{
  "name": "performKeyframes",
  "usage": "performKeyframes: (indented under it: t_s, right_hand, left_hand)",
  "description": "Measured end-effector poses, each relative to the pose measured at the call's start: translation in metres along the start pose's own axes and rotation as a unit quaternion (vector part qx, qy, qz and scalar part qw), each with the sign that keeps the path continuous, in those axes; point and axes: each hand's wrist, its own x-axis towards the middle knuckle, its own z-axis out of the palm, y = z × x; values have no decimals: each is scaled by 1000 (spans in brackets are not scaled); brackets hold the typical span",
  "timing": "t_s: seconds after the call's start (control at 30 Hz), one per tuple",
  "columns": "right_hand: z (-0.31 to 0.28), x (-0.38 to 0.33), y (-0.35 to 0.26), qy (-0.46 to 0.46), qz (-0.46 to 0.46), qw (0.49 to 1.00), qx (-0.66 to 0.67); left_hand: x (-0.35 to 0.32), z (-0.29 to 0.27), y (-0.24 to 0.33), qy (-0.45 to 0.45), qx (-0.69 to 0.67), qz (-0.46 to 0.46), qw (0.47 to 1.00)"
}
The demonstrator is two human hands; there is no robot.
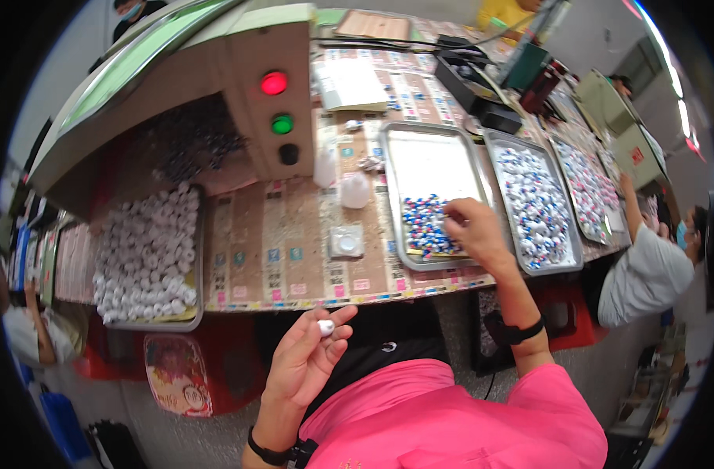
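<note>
My left hand (306, 356) is held palm up near the table's front edge, its fingers closed around a small white rounded piece (325, 327). My right hand (476, 228) reaches over a metal tray (435, 152), fingertips pressed together at the right side of a heap of small blue, red and white pieces (425, 227). Whatever those fingertips pinch is too small to make out. To the left, a second tray (199, 258) is filled with white rounded pieces (150, 258) like the one in my left hand.
A machine housing (271, 47) with red, green and black buttons stands at the left. Further right, more trays (529, 203) hold coloured pieces. A white cup-like container (355, 190) and a small clear packet (346, 241) sit mid-table. A person in grey (646, 270) works at the right.
</note>
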Motion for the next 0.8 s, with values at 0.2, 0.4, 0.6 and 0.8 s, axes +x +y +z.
performKeyframes:
  t_s: [0.2, 0.4, 0.6, 0.8]
  right_hand:
    - [-13, -4, -35, -88, 100, 928, 347]
    - [2, -9, -68, -233, 101, 857, 448]
    - [26, -5, -94, -246, 69, 868, 426]
    - [53, 4, -98, -141, 20, 930, 340]
  left_hand:
    - [5, -7, 2, -10, -10, 22, 1000]
    - [5, -10, 3, -11, 15, 5, 1000]
    - [4, -10, 1, 11, 37, 24, 999]
    - [3, -12, 2, 3, 36, 12, 999]
